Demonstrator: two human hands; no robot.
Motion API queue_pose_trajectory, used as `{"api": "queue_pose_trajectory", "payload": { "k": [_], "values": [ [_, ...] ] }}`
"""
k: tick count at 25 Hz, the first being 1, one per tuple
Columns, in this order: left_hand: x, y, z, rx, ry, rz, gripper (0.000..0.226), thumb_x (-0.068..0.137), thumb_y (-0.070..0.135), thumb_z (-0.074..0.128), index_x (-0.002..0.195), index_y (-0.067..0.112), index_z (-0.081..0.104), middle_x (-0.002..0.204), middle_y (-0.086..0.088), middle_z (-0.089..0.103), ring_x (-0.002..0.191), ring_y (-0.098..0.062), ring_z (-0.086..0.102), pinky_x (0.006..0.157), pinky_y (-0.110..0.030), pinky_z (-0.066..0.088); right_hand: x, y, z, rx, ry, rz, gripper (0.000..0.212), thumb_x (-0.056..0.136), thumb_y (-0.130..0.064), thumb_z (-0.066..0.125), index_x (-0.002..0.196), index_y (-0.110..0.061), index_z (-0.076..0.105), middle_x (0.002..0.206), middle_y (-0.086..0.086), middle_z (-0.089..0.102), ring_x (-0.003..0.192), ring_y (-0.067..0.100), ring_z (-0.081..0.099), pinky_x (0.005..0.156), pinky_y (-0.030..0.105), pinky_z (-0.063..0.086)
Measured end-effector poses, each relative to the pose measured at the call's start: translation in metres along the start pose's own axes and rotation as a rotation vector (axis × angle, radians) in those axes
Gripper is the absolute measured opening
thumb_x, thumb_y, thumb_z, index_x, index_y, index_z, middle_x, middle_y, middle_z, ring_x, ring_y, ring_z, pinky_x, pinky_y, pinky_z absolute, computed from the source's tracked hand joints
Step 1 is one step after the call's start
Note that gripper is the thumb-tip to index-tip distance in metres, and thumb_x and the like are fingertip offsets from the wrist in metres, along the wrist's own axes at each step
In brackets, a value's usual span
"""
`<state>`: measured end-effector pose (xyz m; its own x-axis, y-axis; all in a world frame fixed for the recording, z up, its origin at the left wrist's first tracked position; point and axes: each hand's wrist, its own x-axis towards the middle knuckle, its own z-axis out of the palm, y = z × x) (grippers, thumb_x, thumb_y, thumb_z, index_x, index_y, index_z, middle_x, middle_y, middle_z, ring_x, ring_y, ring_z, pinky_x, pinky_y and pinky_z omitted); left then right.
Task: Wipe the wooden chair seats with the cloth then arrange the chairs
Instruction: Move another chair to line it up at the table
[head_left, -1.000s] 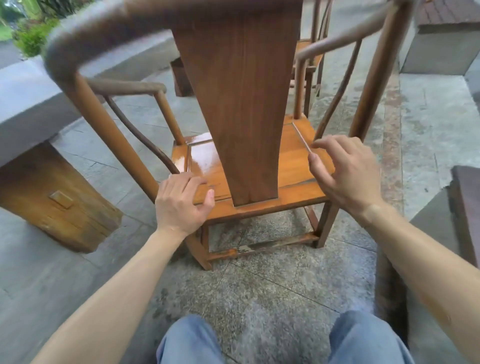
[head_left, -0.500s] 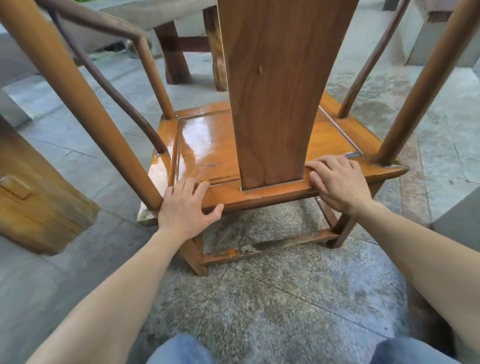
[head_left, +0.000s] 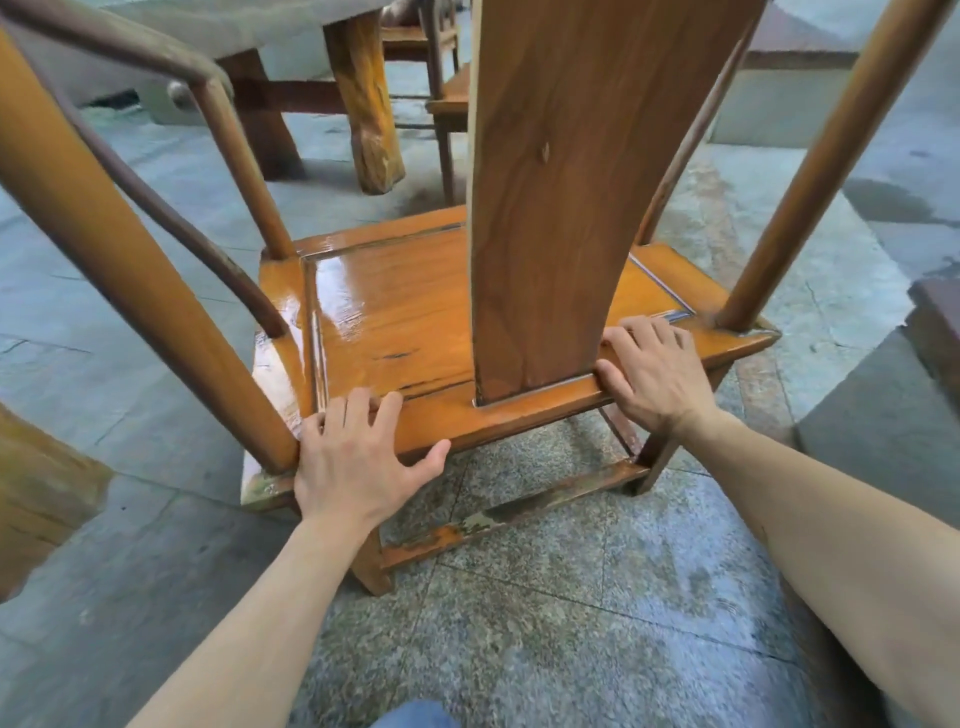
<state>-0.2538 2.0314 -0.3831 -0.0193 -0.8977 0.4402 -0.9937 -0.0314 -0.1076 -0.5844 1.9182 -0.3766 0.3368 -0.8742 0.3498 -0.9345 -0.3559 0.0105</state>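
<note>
A wooden armchair (head_left: 395, 306) stands in front of me, seen from behind, its glossy orange seat shining wet. A broad back splat (head_left: 571, 182) rises from the rear rail. My left hand (head_left: 358, 457) grips the rear seat rail near the left back post, fingers on top and thumb against the rail's edge. My right hand (head_left: 649, 369) grips the same rail just right of the splat, fingers curled over the seat. No cloth is in view.
A stone table on thick wooden legs (head_left: 363, 104) stands ahead on the left. A second wooden chair (head_left: 447, 98) is behind the splat. A wooden block (head_left: 36, 493) sits at the left edge, a stone bench (head_left: 779, 93) at the upper right. The floor is wet stone tiles.
Both hands came down onto the rear seat rail and took hold. The chair has swung and sits closer below me; the table legs and second chair have come into view.
</note>
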Motion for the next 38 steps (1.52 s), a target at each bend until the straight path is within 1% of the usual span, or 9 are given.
{"api": "queue_pose_trajectory", "payload": {
  "k": [3, 6, 11, 14, 18, 26, 31, 34, 38],
  "values": [
    [-0.001, -0.003, 0.003, -0.011, 0.041, 0.012, 0.072, 0.083, 0.077, 0.041, 0.112, 0.015, 0.064, 0.102, -0.01, 0.058, 0.091, -0.031, 0.055, 0.073, -0.041, 0.041, -0.004, -0.004, 0.002, 0.02, 0.017, 0.029, 0.04, 0.097, -0.048, 0.029, 0.122, -0.024, 0.049, 0.123, 0.004, 0.054, 0.113, 0.031, 0.049, 0.093, 0.045, 0.037],
    [-0.001, -0.003, 0.003, -0.032, 0.063, 0.038, 0.072, 0.085, 0.076, 0.041, 0.111, 0.013, 0.064, 0.1, -0.012, 0.057, 0.089, -0.032, 0.054, 0.07, -0.042, 0.041, -0.007, -0.006, 0.01, 0.055, 0.096, 0.053, 0.035, 0.097, -0.043, 0.033, 0.119, -0.024, 0.052, 0.122, 0.002, 0.055, 0.115, 0.027, 0.049, 0.094, 0.043, 0.035],
    [-0.002, -0.003, 0.007, -0.01, 0.104, 0.039, 0.071, 0.086, 0.075, 0.041, 0.107, 0.011, 0.065, 0.099, -0.013, 0.061, 0.086, -0.033, 0.057, 0.068, -0.041, 0.043, 0.0, -0.007, 0.025, 0.078, 0.356, 0.098, 0.031, 0.097, -0.036, 0.035, 0.1, -0.023, 0.062, 0.106, 0.0, 0.065, 0.099, 0.027, 0.058, 0.083, 0.041, 0.037],
    [-0.002, -0.002, 0.01, 0.001, 0.152, 0.047, 0.07, 0.082, 0.073, 0.047, 0.104, 0.01, 0.068, 0.097, -0.014, 0.064, 0.083, -0.034, 0.06, 0.066, -0.04, 0.044, 0.004, -0.003, 0.035, 0.087, 0.508, 0.034, 0.036, 0.097, -0.036, 0.031, 0.094, -0.022, 0.065, 0.099, 0.0, 0.068, 0.095, 0.029, 0.062, 0.08, 0.04, 0.041],
    [0.002, -0.002, 0.012, -0.007, 0.179, 0.041, 0.071, 0.08, 0.073, 0.05, 0.1, 0.008, 0.07, 0.095, -0.015, 0.066, 0.082, -0.035, 0.062, 0.067, -0.041, 0.047, 0.011, 0.004, 0.041, 0.123, 0.613, -0.07, 0.039, 0.096, -0.034, 0.034, 0.09, -0.018, 0.069, 0.095, 0.005, 0.07, 0.089, 0.032, 0.066, 0.082, 0.041, 0.047],
    [0.029, 0.017, 0.025, 0.037, 0.186, -0.019, 0.07, 0.08, 0.075, 0.051, 0.098, 0.01, 0.068, 0.093, -0.013, 0.063, 0.082, -0.034, 0.059, 0.068, -0.04, 0.044, 0.062, 0.031, 0.058, 0.156, 0.567, -0.11, 0.043, 0.097, -0.037, 0.03, 0.092, -0.016, 0.067, 0.097, 0.006, 0.068, 0.088, 0.035, 0.062, 0.08, 0.042, 0.047],
    [0.069, 0.019, 0.042, 0.069, 0.185, -0.091, 0.073, 0.084, 0.076, 0.039, 0.098, 0.01, 0.067, 0.091, -0.012, 0.06, 0.081, -0.033, 0.058, 0.065, -0.041, 0.042, 0.115, 0.038, 0.077, 0.189, 0.552, -0.117, 0.03, 0.092, -0.032, 0.04, 0.093, -0.019, 0.067, 0.097, 0.005, 0.068, 0.087, 0.032, 0.061, 0.076, 0.039, 0.045],
    [0.091, 0.025, 0.051, 0.071, 0.147, -0.138, 0.077, 0.084, 0.079, 0.035, 0.098, 0.01, 0.066, 0.092, -0.011, 0.059, 0.082, -0.033, 0.056, 0.065, -0.041, 0.04, 0.145, 0.047, 0.088, 0.194, 0.525, -0.134, 0.028, 0.091, -0.03, 0.04, 0.094, -0.019, 0.065, 0.097, 0.004, 0.066, 0.086, 0.031, 0.06, 0.073, 0.038, 0.044],
    [0.118, 0.046, 0.062, 0.105, 0.119, -0.192, 0.075, 0.081, 0.079, 0.04, 0.096, 0.011, 0.065, 0.09, -0.01, 0.056, 0.081, -0.032, 0.054, 0.065, -0.039, 0.039, 0.183, 0.069, 0.101, 0.192, 0.488, -0.171, 0.03, 0.091, -0.029, 0.038, 0.097, -0.016, 0.064, 0.099, 0.005, 0.065, 0.086, 0.031, 0.059, 0.071, 0.036, 0.04]
  ]
}}
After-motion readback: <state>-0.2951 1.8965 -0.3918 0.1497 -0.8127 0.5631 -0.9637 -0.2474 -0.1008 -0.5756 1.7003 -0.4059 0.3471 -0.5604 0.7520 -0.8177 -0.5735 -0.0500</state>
